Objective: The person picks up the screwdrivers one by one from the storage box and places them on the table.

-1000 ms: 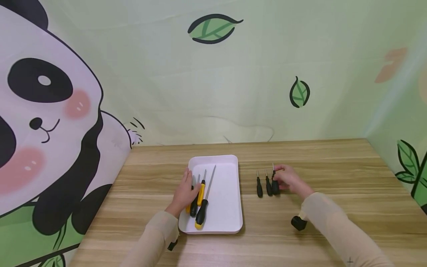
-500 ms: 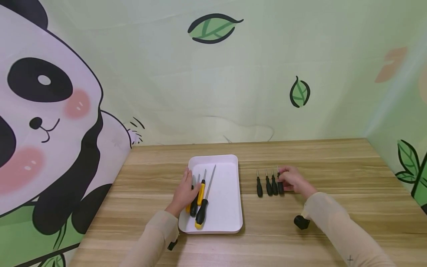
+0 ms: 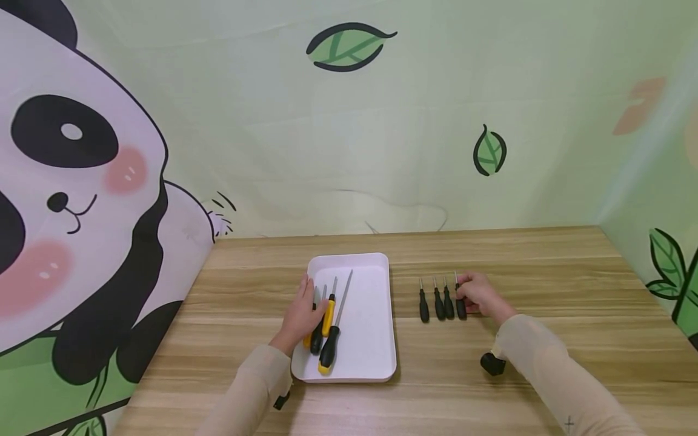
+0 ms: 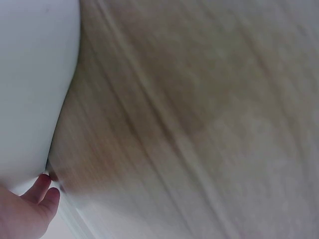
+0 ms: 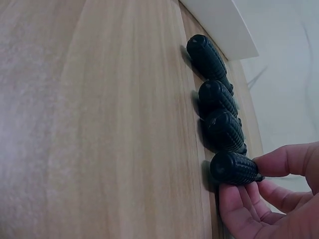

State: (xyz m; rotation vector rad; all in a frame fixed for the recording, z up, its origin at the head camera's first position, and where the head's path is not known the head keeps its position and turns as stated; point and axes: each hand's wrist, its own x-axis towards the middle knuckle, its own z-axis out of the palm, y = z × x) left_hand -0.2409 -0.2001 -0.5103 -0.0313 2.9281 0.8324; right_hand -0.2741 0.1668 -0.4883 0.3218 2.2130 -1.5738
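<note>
Black handles on the small screwdrivers (image 3: 439,304) toward the desk (image 3: 534,272)'s back edge, brown-streaked grain beneath, bold yellow-and-black on the bigger screwdrivers (image 3: 329,348), left edge of the white tray (image 3: 371,339)

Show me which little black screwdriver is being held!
The small black-handled screwdriver at the row's right end: the right hand pinches it, while no hand touches the three others.

Free passage between tray (image 3: 368,321) and screwdriver row (image 3: 448,307); tray's right half free. Left hand (image 3: 301,316) obstructs tray's left side; right hand (image 3: 480,294), row's right end.
</note>
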